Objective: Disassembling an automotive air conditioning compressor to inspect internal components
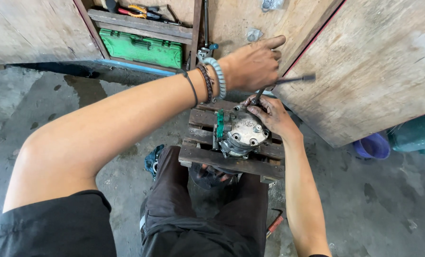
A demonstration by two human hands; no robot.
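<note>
A grimy metal compressor (241,133) with several bolt heads on its round face lies on a small wooden slat stool (231,162) between my knees. My right hand (269,114) rests on its upper right side, fingers pinched around the lower end of a black L-shaped wrench (288,81). My left hand (253,64), with bracelets at the wrist, reaches across above the compressor and grips the wrench's long arm, which sticks out to the right.
A green tool case (141,47) and pliers (138,10) sit on wooden shelves behind. A large plywood panel (374,62) leans at right, with a purple bucket (372,145) below it. A red-handled tool (274,223) lies on the concrete floor.
</note>
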